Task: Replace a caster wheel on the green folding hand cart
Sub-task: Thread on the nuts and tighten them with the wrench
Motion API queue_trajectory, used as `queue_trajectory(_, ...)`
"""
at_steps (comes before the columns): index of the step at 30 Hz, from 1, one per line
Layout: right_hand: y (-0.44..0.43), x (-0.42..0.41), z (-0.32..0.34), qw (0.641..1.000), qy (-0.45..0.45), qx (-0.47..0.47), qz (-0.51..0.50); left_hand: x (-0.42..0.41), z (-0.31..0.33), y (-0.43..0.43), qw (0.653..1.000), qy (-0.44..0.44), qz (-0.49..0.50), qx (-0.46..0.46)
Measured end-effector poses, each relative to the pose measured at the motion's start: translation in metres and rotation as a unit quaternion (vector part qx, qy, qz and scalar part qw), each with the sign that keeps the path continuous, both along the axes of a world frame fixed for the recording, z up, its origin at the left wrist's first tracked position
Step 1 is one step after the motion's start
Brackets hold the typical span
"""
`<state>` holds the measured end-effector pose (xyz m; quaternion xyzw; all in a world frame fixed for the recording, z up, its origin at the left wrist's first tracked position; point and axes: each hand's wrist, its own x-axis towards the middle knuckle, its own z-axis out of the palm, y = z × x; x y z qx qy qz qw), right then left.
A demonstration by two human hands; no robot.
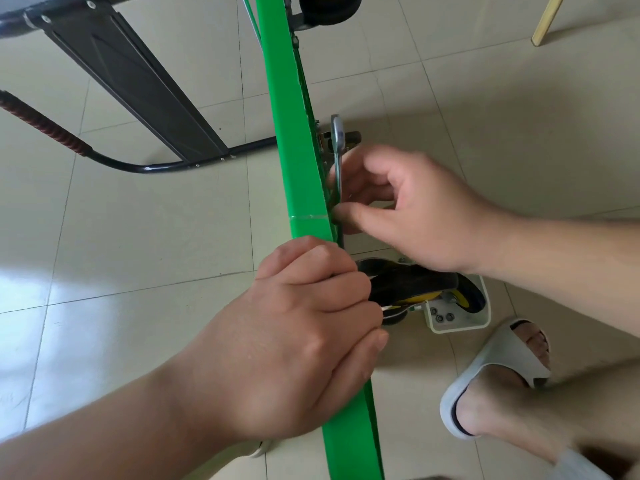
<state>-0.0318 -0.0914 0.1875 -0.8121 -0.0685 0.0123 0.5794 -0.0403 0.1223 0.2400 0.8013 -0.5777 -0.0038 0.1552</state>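
Your green cart (291, 133) stands on its edge on the tiled floor (138, 237), its narrow green side running from the top of the view down to the bottom. Your left hand (294, 341) has a closed grip over that edge, fingers curled across to the far side, with the fingertips right against the caster wheel (415, 284), black with a yellow hub, mounted there.

Your right hand (415, 209) sits just above, on the wheel side of the cart. Its grip is a pinch: thumb and fingers close on the lower handle of a silver wrench (337, 147), which points up along the deck to the fitting at its head. Whether the head sits on a bolt, you cannot tell.

A second wheel (329, 8) shows at the top. Beside the near caster lies a small white tray (485, 306) holding nuts (445, 317), and your foot in a white slipper (498, 362) rests near it.
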Motion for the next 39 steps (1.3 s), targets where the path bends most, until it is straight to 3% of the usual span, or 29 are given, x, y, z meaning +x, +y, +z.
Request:
queue_trajectory(7,0.005,0.017,-0.007,0.995,0.082,-0.027,-0.042,0.0,0.0,0.0,1.0,0.004,0.002,0.002)
queue_trajectory(10,0.004,0.031,-0.018,0.978,0.191,0.001,-0.087,0.001,0.0,0.001,1.0,0.005,-0.001,0.001)
queue_trajectory(16,0.002,0.038,-0.036,0.85,0.479,0.19,-0.109,0.0,-0.001,0.001,1.0,0.006,-0.001,0.002)
queue_trajectory(19,-0.001,0.035,-0.037,0.795,0.559,0.206,-0.116,0.0,-0.001,0.001,1.0,0.007,0.0,-0.002)
queue_trajectory(21,0.0,0.034,-0.035,0.785,0.572,0.206,-0.121,0.0,-0.001,0.001,1.0,0.006,0.002,-0.005)
queue_trajectory(25,-0.002,0.032,-0.028,0.82,0.495,0.222,-0.182,0.0,-0.001,0.0,1.0,0.003,0.002,-0.007)
queue_trajectory(28,-0.004,0.032,-0.015,0.887,0.372,0.169,-0.214,0.0,-0.001,0.0,1.0,-0.001,0.0,-0.008)
queue_trajectory(32,-0.006,0.025,0.007,0.977,0.144,0.078,-0.138,0.0,-0.001,-0.001,1.0,0.0,0.006,-0.012)
queue_trajectory(35,-0.005,0.011,0.014,0.997,0.032,0.012,-0.066,0.0,-0.001,-0.001,1.0,-0.001,0.009,-0.01)
queue_trajectory(39,0.002,-0.003,0.009,0.999,-0.03,-0.006,-0.039,0.0,-0.002,-0.001,1.0,-0.003,0.006,-0.01)
